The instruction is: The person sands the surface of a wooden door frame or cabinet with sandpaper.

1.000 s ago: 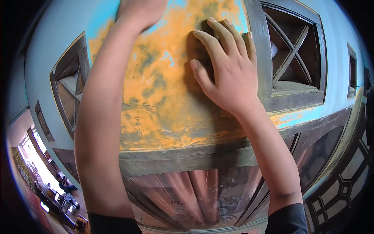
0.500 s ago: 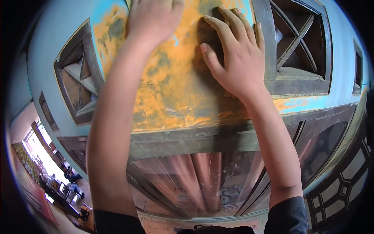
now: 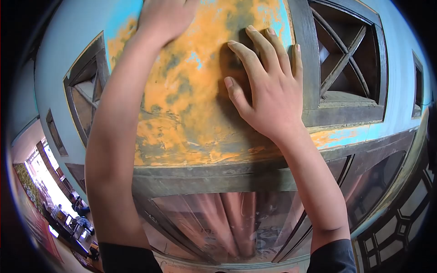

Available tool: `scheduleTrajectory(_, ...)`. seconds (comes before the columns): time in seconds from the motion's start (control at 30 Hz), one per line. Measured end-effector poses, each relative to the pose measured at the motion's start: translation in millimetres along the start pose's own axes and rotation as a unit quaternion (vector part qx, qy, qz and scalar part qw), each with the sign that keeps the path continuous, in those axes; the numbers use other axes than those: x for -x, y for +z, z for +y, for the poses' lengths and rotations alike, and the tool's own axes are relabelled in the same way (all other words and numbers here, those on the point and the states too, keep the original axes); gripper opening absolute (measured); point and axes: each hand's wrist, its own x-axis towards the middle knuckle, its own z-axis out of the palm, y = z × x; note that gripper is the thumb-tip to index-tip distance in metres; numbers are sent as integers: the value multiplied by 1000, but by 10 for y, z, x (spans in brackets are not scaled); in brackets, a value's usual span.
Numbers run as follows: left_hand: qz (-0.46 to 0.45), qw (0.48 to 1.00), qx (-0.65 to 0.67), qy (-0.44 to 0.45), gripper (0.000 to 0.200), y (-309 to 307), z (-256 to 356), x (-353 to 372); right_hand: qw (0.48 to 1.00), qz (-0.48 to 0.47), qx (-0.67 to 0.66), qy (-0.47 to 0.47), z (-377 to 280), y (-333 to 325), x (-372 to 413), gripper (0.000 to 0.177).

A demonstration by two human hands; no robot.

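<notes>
Both hands on orange-stained wall panel (image 3: 191, 113): pressing step, prob
R hand (image 3: 268, 91) flat, fingers apart; L hand (image 3: 166, 18) fingers out of frame, grip can't tell; next move needs steady palm contact

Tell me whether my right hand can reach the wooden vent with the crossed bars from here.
Probably yes. The right hand lies flat on the orange wall patch, its little finger right beside the dark frame of the vent, with nothing between them.

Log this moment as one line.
left hand: on orange-patched wall, fingers cropped | right hand: flat, open on wall | lattice vent: beside right hand
</notes>
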Motion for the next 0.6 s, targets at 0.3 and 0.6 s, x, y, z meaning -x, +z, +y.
scheduleTrajectory(0.3,24,999,28,31,62,137,-35,222,999,-11,37,4,-39,-32,295,59)
scheduleTrajectory(0.6,-108,988,102,30,73,339,-11,2908,993,-84,32,76,-337,-108,1013,62)
